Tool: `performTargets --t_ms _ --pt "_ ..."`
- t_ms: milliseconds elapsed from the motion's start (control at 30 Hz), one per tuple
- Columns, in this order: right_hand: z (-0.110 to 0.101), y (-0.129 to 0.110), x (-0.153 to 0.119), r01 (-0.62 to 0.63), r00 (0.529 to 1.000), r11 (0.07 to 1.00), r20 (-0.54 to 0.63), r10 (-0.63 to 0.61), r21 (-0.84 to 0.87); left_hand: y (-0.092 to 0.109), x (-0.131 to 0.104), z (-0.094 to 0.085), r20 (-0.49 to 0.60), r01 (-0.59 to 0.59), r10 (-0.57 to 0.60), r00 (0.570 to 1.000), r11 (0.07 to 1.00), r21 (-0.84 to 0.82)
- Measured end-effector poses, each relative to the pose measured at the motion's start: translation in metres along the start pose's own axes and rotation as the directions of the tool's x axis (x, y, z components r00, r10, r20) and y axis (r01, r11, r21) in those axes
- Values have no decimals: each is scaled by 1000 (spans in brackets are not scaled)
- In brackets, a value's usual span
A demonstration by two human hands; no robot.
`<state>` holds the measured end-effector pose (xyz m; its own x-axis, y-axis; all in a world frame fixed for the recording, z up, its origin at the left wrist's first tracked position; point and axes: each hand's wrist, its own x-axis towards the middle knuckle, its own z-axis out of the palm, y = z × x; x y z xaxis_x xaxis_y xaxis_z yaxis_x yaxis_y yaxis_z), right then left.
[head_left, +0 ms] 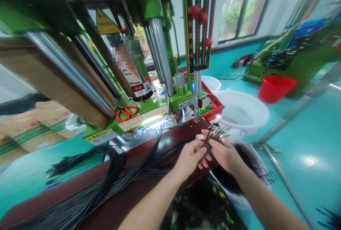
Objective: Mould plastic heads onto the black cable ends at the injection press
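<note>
The left hand (189, 158) and the right hand (223, 153) met just above the dark red bench edge (170, 141), both closed around one small bundle of black cable ends (213, 135). The left fingers pinched the lower part of the bundle, while the right hand gripped it from the other side, with the metal-tipped ends fanning up and to the right beyond the fingers (whether they were plugs or bare terminals was too blurred to tell).

Doing this step well looked like a matter of keeping the tips level and parallel, holding close behind them so none slipped back, and separating any crossed strands before the bundle went anywhere.

Left of the hands, a thick sheaf of black cables (112, 183) lay along the bench and spilled off its near edge; dragging a sleeve or wrist through it could pull loose strands along. Just beyond the hands stood the green press machine (149, 13), its steel columns (160, 52) and a narrow vertical post (197, 91) coming down close to the bundle, so upward and forward room was tight. Red-handled scissors (127, 112) rested on the machine's ledge. To the right, a white basin (246, 111) sat near the hands, with a red bucket (275, 87) well apart on the teal floor; that side offered the most open room.
</note>
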<state>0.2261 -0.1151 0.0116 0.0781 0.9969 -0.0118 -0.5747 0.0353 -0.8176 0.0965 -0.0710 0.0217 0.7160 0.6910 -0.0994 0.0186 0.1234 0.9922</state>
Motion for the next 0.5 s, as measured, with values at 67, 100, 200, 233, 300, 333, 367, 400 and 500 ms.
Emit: performTargets --t_ms 67,100,200,233,300,333,367,400,500 --pt "-5 -5 2 47 999 999 -23 -47 7 6 5 -4 10 21 -22 1000 999 32" --pt "-7 -6 3 61 998 998 -32 -61 5 7 7 -5 9 35 -36 999 999 37" --pt "-13 -7 6 109 990 994 -86 -109 -4 7 12 -6 -30 50 -49 998 998 33" --pt "-14 -6 6 120 987 993 -110 -120 -8 6 13 -5 -48 44 -42 998 998 35" --pt "-14 -5 6 132 980 991 -149 -132 -10 4 15 -5 -63 28 -24 998 998 59" --pt "-14 -5 6 134 977 991 -164 -134 -8 3 15 -4 -60 23 -19 998 997 78" --pt "-13 -6 7 141 975 990 -175 -140 -4 2 16 -4 -54 20 -15 998 995 99" --pt "-13 -7 7 162 970 987 -183 -159 3 2 16 -4 -50 19 -13 999 993 115" --pt "-14 -14 11 267 940 964 -221 -261 -3 3 16 -3 -50 42 -37 998 993 106"
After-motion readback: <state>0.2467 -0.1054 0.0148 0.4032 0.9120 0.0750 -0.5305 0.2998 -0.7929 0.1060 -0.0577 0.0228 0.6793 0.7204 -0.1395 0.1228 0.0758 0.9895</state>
